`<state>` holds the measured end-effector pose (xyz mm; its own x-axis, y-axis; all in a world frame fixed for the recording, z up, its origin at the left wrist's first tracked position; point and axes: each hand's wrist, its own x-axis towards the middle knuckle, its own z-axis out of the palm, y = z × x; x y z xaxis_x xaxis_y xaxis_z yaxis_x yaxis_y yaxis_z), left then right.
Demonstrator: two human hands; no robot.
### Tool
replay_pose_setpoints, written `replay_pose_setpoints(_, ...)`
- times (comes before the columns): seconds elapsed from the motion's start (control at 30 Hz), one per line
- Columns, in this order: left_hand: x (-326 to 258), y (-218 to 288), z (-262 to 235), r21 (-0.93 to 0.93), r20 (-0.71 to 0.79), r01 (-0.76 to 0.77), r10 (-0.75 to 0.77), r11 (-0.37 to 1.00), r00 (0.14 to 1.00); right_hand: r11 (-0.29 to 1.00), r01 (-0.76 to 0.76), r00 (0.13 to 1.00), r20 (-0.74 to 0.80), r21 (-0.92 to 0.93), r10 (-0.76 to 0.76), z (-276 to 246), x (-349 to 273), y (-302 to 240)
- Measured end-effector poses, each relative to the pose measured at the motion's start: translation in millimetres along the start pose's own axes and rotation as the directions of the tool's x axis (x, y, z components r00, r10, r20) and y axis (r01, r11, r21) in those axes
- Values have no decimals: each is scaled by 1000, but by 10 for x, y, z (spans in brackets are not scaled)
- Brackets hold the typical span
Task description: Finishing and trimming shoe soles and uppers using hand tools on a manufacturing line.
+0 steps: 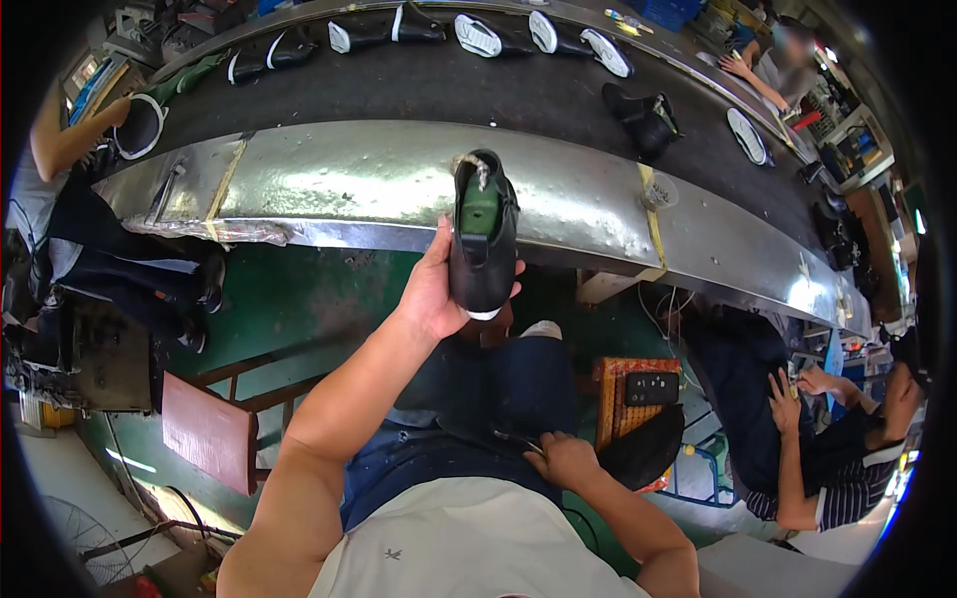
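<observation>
My left hand is wrapped around a black shoe and holds it upright in front of me, by the near edge of the metal-topped bench. Inside the shoe's opening sits a green shoe last, with a bit of pale cord at its top. A strip of white sole shows at the shoe's lower end. Down at my lap, my right hand rests against my dark blue trousers with its fingers curled. A thin, shiny piece pokes out beside those fingers; its kind is too small to make out.
Beyond the metal ledge, a dark conveyor belt carries several black shoes with white soles. A clear cup stands on the ledge. Co-workers sit at both sides. A wooden stool is at left; a woven seat holds a black phone-like device.
</observation>
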<state>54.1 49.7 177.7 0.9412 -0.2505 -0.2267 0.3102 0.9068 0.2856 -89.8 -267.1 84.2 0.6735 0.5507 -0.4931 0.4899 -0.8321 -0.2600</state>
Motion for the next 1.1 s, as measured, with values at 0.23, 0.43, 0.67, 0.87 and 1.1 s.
replay_pose_setpoints(0.23, 123, 80, 170, 42, -35, 21, -19, 999, 999, 998, 46, 998, 41, -51, -44, -84, 50, 6)
replay_pose_setpoints(0.43, 221, 124, 204, 90, -44, 20, -16, 996, 999, 982, 185, 955, -229, -33, -187, -274, 183, 34)
replay_pose_setpoints(0.67, 235, 120, 318, 135, -62, -7, 15, 991, 998, 872, 443, 366, -846, -209, -389, -1972, 1002, -288)
replay_pose_setpoints(0.87, 256, 116, 518, 138, -72, -7, 17, 990, 997, 734, 579, 239, -787, -354, -569, -2503, 1557, -342)
replay_pose_setpoints(1.1, 710, 329, 672, 120, -43, -52, 58, 991, 997, 704, 591, 218, -763, -393, -609, -2723, 2045, -195)
